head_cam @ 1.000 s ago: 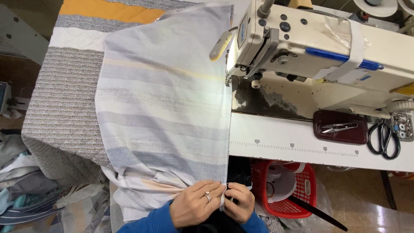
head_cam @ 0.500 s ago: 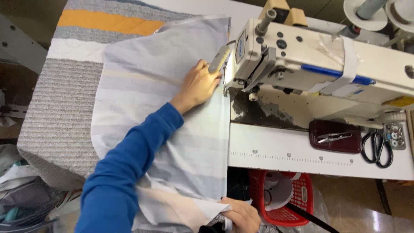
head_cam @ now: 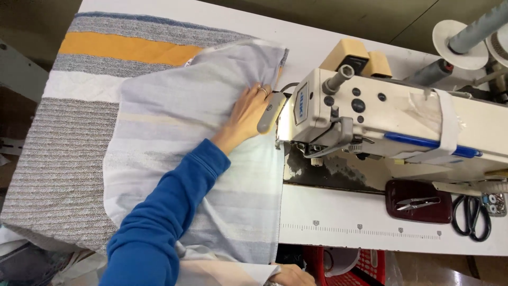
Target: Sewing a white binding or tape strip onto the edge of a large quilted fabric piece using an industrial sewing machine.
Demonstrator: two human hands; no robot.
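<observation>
A: Where is the striped grey cloth (head_cam: 174,159)?

B: Spread on the table's left, its right edge running toward the sewing machine (head_cam: 370,116).

A: And the 2 hands?

B: The left hand (head_cam: 246,114) lies flat, fingers spread, pressing the far end. The right hand (head_cam: 293,275) pinches the near edge.

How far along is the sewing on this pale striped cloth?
Done: the pale grey striped cloth lies spread over the table beside the cream sewing machine. In hand: the left hand presses it flat near the machine head; the right hand holds its near edge. Left: whether any stitching exists cannot be seen.
</observation>
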